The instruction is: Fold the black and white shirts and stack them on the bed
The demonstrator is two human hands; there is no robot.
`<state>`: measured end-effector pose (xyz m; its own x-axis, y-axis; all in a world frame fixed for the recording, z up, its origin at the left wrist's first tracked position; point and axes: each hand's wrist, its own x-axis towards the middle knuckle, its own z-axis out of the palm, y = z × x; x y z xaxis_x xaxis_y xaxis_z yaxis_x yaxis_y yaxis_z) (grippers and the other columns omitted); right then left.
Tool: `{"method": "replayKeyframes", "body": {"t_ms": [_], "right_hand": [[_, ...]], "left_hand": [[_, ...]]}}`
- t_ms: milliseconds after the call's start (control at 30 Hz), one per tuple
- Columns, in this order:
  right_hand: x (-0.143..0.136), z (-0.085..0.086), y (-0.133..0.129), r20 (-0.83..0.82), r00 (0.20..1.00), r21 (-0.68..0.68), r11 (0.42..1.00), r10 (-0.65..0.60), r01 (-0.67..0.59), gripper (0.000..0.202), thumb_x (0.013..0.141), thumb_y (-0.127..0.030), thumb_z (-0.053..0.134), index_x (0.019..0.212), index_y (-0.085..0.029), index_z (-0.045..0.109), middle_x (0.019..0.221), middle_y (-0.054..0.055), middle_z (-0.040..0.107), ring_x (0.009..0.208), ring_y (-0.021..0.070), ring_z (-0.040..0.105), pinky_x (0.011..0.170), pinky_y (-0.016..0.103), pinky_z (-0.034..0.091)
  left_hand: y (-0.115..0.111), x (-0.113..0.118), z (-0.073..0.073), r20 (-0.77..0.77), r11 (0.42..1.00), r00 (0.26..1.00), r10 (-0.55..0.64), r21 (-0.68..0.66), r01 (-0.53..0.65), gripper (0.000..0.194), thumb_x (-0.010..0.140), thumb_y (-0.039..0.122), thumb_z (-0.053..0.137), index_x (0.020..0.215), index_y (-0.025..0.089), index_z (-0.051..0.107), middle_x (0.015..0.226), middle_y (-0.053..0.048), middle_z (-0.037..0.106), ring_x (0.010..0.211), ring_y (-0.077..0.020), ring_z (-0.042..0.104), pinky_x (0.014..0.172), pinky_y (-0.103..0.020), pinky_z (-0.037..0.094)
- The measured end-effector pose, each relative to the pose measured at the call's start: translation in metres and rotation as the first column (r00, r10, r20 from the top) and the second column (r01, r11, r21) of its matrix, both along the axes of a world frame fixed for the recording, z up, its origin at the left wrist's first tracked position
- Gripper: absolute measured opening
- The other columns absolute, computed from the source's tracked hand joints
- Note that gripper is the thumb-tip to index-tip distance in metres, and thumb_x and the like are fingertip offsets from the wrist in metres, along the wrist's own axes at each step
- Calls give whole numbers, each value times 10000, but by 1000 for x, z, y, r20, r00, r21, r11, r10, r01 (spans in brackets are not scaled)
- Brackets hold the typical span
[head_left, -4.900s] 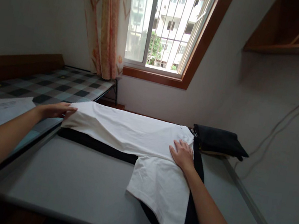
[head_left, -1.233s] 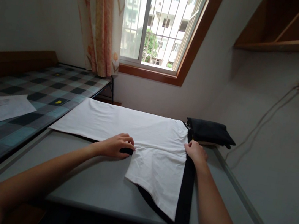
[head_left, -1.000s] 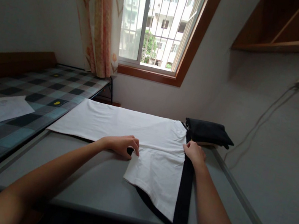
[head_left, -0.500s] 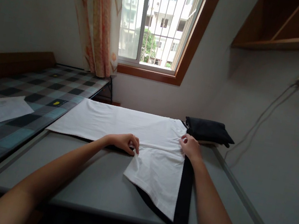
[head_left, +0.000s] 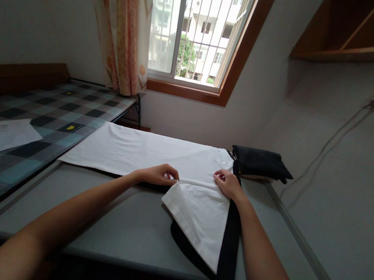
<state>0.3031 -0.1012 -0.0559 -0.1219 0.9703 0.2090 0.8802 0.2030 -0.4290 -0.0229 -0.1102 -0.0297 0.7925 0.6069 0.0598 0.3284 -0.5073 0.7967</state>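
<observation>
A white T-shirt (head_left: 134, 150) with black fabric along its right edge and underside lies across the grey table (head_left: 113, 228). One sleeve (head_left: 199, 214) points toward me, its hem partly lifted over the black layer. My left hand (head_left: 161, 174) pinches the cloth where the sleeve meets the body, thumb and fingers together. Over the shoulder area, my right hand (head_left: 225, 181) has its fingers curled together on the white cloth. How much fabric it grips is hard to see.
A black folded pouch (head_left: 262, 164) sits at the table's far right corner. To the left is a bed with a checkered cover (head_left: 34, 103) and white papers (head_left: 2, 136) on it. Cables (head_left: 331, 141) hang down the right wall below a wooden shelf (head_left: 361, 55).
My left hand has moved slightly up and right, drawing the sleeve's edge with it and baring more black fabric below. My right hand has shifted left across the cloth.
</observation>
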Motion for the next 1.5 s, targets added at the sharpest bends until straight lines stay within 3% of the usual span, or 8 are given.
{"method": "replayKeyframes", "body": {"t_ms": [333, 500, 633, 767, 867, 1000, 1100, 1500], "right_hand": [[-1, -1, -1, 13, 1000, -6, 1000, 2, -2, 181, 851, -245, 567, 941, -169, 704, 908, 61, 706, 780, 152, 621, 752, 232, 439], [0, -2, 0, 6, 1000, 2, 1000, 16, -16, 205, 859, -269, 549, 941, -162, 704, 884, 62, 703, 772, 160, 625, 748, 235, 443], [3, -2, 4, -31, 999, -43, 999, 25, -26, 208, 834, -297, 586, 931, -160, 708, 947, 82, 720, 830, 192, 648, 753, 247, 458], [6, -1, 9, -238, 970, -85, 996, -49, 30, 410, 956, -415, 389, 920, -141, 692, 840, 96, 720, 761, 193, 660, 712, 260, 483], [6, -1, 10, -357, 930, -117, 992, -93, 55, 517, 993, -464, 268, 1028, -128, 660, 791, 89, 706, 672, 170, 650, 678, 255, 489], [1, 1, 5, -158, 979, -87, 989, -129, 116, 390, 901, -458, 540, 1137, -165, 641, 828, 70, 707, 736, 180, 654, 705, 248, 465], [-3, 4, 0, 12, 988, -86, 985, -151, 151, 384, 855, -457, 610, 1105, -171, 667, 801, 68, 699, 739, 194, 641, 690, 253, 445], [-18, 1, -2, 83, 984, 60, 986, -159, 154, 259, 936, -285, 476, 1039, -223, 705, 1069, 94, 662, 873, 191, 628, 725, 251, 430]], "left_hand": [[-18, 9, 5, -181, 943, 963, -200, 232, 240, 432, 710, 238, 742, 1139, 284, 711, 1073, -49, 630, 1063, -236, 528, 1039, -388, 307], [-10, 19, -6, 102, 987, 995, -16, -155, 31, 246, 827, 347, 619, 738, 136, 708, 898, -62, 655, 842, -180, 596, 801, -292, 454], [10, 22, -18, 223, 670, 773, 594, -669, -322, 296, 840, 415, 608, 920, 134, 654, 764, -46, 633, 685, -148, 609, 648, -269, 500], [21, 9, -15, 181, 508, 689, 702, -805, -306, 689, 767, 271, 707, 1386, 248, 404, 865, -23, 641, 694, -134, 654, 663, -276, 538], [19, 1, -12, 202, 563, 708, 677, -762, -320, 1007, 723, 184, 743, 1508, 366, 140, 814, 38, 590, 610, -93, 615, 602, -237, 513], [17, 0, -15, 242, 698, 801, 547, -661, -277, 715, 694, 181, 781, 1350, 258, 509, 788, 36, 547, 613, -46, 553, 586, -183, 482], [16, 2, -18, 187, 701, 817, 545, -637, -322, 447, 678, 149, 774, 1112, 133, 670, 795, 6, 568, 627, -45, 544, 563, -166, 463], [23, 2, -27, 194, 730, 770, 607, -520, -444, 886, 591, -5, 686, 1434, 127, 446, 644, 65, 539, 525, -61, 500, 514, -191, 421]]}}
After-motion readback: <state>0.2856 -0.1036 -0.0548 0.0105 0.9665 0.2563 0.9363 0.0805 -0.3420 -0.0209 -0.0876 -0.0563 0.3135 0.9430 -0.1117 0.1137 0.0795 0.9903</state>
